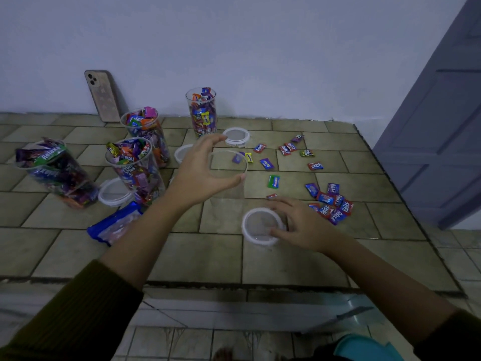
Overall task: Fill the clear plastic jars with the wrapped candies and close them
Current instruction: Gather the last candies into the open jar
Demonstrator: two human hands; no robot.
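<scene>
Holding the empty jar (pixel 229 178) and white lid (pixel 256 225), centre frame.
My left hand (pixel 197 173) grips its rim; my right hand (pixel 304 225) curls round the lid.

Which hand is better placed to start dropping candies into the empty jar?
Right. The right hand, gripping only a lid, lies beside the candy pile; the left hand grips the jar by its rim.
</scene>
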